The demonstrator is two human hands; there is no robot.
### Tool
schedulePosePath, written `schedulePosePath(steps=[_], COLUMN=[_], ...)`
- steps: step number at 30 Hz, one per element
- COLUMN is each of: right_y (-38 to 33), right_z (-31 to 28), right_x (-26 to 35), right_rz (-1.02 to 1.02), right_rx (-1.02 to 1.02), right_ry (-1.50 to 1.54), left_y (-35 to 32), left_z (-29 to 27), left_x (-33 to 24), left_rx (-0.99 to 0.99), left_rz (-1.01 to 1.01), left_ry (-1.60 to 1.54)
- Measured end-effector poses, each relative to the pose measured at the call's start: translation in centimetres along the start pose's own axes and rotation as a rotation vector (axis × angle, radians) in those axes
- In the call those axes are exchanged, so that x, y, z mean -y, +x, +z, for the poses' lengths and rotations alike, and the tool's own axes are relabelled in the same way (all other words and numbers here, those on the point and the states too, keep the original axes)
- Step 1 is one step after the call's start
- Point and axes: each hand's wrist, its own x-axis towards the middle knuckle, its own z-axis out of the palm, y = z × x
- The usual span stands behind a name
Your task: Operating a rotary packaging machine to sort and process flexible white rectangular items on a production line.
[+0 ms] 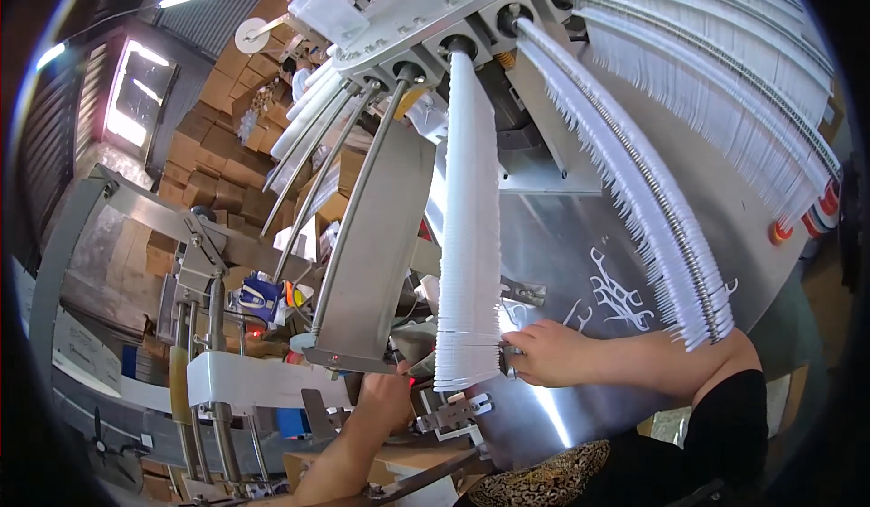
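White stack: a long dense row of thin white plastic pieces (468, 235) hangs on a rod from the machine head at the top down to the middle of the view; its lower end sits just left of the right hand.
Right hand: the right hand (548, 353) comes in from the right, fingers curled together against the lower end of the stack and a small metal fitting there; whether it clamps the pieces I cannot tell.
Left hand: the left hand (385, 403) rises from the lower edge, below and left of the stack's end, closed near a small metal bracket (453, 412); what it grips is hidden.
Other rows: more white pieces hang like fringes on spring-wound rods (671, 208) to the right, spread apart rather than packed.
Machine: a steel panel (580, 262) lies behind the stack, with a few loose white pieces (621, 294) on it; a slanted steel chute (381, 244) stands left of the stack.
Boxes: brown cardboard boxes (217, 144) are piled in the background at left, closed.
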Motion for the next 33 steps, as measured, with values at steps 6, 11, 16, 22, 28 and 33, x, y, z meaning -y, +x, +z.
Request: schedulePosePath(steps=[6, 11, 16, 22, 28, 33], right_y=[0.1, 0.4, 0.3, 0.3, 0.1, 1.3], right_z=[0.1, -0.1, 0.2, -0.4, -0.6, -2.8], right_x=[0.1, 0.3, 0.5, 0.2, 0.1, 0.6], right_rz=[0.017, 0.029, 0.035, 0.013, 0.046, 0.047], right_rx=[-0.069, -0.071, -0.077, 0.004, 0.095, -0.035], right_ry=[-0.037, -0.023, -0.012, 0.018, 0.007, -0.011], left_y=[-0.1, -0.2, -1.3, -2.9, -3.7, -5.1], left_z=[-1.5, -0.2, -6.2, -7.3, -10.2, -11.3], left_x=[-1.2, -0.2, -2.7, -2.6, -2.5, -2.0], left_rx=[0.269, -0.079, -0.164, -0.326, -0.729, -0.67], left_rz=[-0.16, -0.427, -0.133, -0.152, -0.135, -0.061], left_ry=[-0.109, -0.593, -0.027, 0.018, -0.107, -0.073])
